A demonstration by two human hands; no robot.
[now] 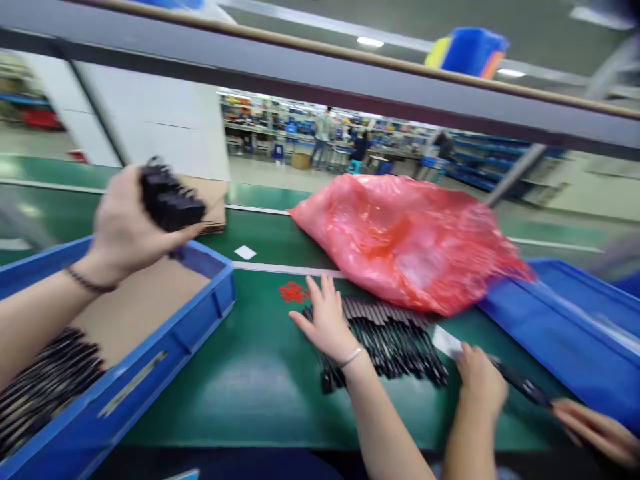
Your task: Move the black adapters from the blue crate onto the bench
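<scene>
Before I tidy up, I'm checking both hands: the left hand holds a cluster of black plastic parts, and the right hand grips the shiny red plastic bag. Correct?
No: the head view shows the right hand open by black cables, not gripping the red plastic bag. The left hand does hold the cluster of black plastic parts.

text: none legible | labels: none legible | numbers: none legible

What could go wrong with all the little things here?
The left hand grips a bunch of black parts in mid-air, so one might slip out. The open right hand is close to a pile of tiny red pieces, so it could scatter them. The shiny red plastic bag sits right behind the row of thin black cables and might nudge them.
</scene>
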